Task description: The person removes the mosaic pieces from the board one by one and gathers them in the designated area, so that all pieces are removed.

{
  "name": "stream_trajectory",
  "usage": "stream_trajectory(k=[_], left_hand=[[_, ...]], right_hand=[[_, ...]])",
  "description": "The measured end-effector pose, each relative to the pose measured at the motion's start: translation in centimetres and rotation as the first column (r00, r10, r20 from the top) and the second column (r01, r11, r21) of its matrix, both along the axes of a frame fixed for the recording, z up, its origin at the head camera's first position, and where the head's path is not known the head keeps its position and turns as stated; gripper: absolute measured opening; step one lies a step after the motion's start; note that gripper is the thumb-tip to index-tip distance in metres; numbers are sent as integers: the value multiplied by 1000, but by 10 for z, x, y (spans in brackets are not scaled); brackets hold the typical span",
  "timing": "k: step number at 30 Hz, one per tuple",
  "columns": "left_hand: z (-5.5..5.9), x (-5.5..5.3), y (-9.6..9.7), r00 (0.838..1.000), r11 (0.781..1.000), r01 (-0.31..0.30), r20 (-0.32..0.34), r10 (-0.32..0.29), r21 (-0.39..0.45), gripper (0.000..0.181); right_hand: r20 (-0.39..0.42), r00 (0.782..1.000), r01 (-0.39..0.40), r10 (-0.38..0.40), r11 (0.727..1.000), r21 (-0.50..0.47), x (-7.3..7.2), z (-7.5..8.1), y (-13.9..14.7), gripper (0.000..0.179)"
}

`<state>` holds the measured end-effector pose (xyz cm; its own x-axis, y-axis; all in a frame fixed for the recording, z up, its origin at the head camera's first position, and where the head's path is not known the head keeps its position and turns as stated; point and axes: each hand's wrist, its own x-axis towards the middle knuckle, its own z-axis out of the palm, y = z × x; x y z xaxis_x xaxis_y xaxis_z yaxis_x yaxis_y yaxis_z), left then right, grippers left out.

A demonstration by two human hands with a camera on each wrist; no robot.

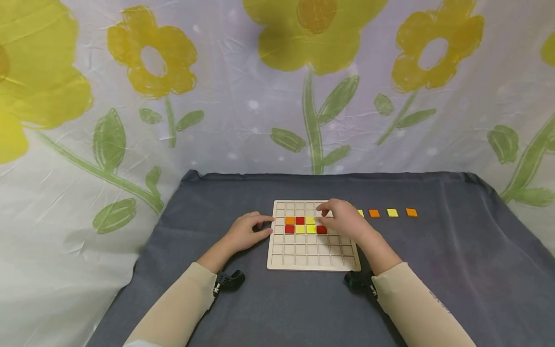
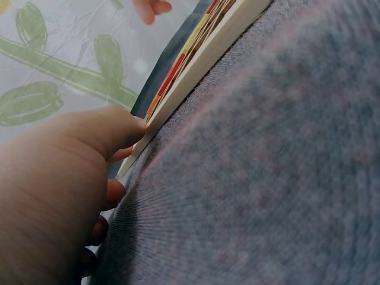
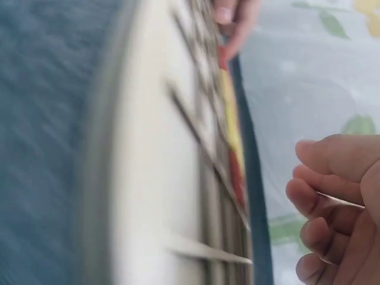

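A wooden grid board [image 1: 299, 261] lies flat on the dark cloth. Two rows of coloured square tiles sit in its cells, among them an orange tile [image 1: 290, 220], a red tile [image 1: 289, 229] and a yellow tile [image 1: 310, 220]. At the board's left edge, the left hand [image 1: 246, 232] touches the rim with outstretched thumb and forefinger. Over the upper right part of the board hovers the right hand [image 1: 345, 219], fingers loosely bent. Its thumb and fingertips stand apart in the right wrist view, with nothing seen between them. This hand hides some cells.
Right of the board, loose tiles lie in a row: an orange tile [image 1: 374, 213], a yellow tile [image 1: 392, 213], another orange tile [image 1: 411, 212], and a yellow one partly behind the right hand. A flowered curtain [image 1: 243, 120] hangs behind the grey cloth [image 1: 286, 308].
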<state>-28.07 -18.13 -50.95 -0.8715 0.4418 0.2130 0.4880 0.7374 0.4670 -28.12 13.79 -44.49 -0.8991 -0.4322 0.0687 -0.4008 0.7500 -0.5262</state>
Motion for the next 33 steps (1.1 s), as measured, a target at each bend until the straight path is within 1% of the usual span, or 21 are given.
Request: stream_trajectory(k=[2,4,7,9,11,15,23,26,30,33], left_hand=[[-1,0,-1,1000,1000,3,-3,-3,3,36],[-1,0,-1,1000,1000,5,-4,-5,5,36],[-1,0,-1,1000,1000,6,1,-6,9,36],[-1,1,-1,1000,1000,5,3,-5,9,36],[0,1,-1,1000,1000,6,0,-6,8,36],[1,1,0,1000,1000,7,-4,-7,10,36],[2,0,-1,1000,1000,4,4,-4,6,36],[2,-1,-2,1000,1000,5,3,-5,12,36],[0,-2,-3,1000,1000,3,3,-3,9,36],[-1,-1,-3,1000,1000,5,1,-5,7,36]], right_hand=[[-7,1000,-24,24,1000,12,-1,-6,-5,36],[-13,998,-53,54,997,56,0,-11,-8,41],[-36,994,-101,107,984,144,0,-20,-9,48],[-49,990,-118,129,977,178,0,-25,-8,49],[-72,988,-123,137,977,175,-1,-28,-8,45],[-111,985,-115,130,984,137,-2,-31,-8,37],[-180,979,-85,97,994,72,-6,-30,-14,27],[-190,979,-65,72,997,46,-7,-29,-16,27],[-176,984,-29,31,999,17,-5,-28,-19,28],[-179,984,-9,12,1000,14,-2,-28,-20,28]])
